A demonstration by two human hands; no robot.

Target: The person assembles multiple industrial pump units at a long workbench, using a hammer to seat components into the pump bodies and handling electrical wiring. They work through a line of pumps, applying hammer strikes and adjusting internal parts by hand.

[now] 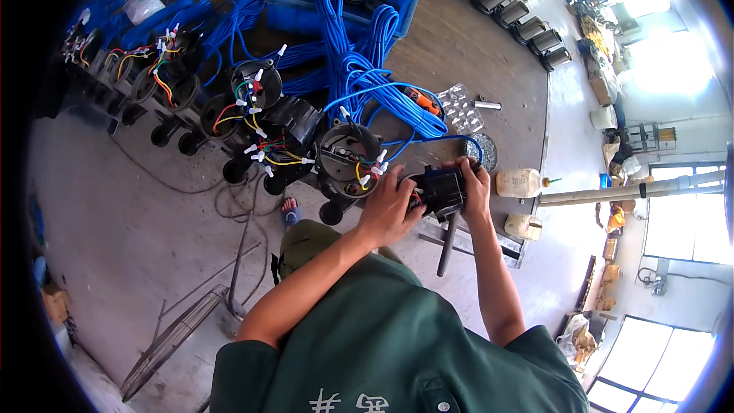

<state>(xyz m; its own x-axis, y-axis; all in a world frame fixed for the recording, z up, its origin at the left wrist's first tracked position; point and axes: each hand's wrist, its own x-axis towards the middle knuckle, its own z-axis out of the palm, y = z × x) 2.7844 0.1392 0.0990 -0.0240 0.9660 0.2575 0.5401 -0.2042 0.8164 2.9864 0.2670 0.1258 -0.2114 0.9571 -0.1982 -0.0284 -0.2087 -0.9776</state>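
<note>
— Where's the black round plastic motor housing (442,191)?
— Clamped between left hand (391,206) and right hand (475,187), fingers curled shut around it.
— Progress?
— Wired black motors with coloured leads (256,88) stand beyond the fingertips; this one looks unfinished.

Single head-worn fisheye, looks steeply down over the person's chest at the hands close below; bench (489,53) runs far and left, rim bends edges
</note>
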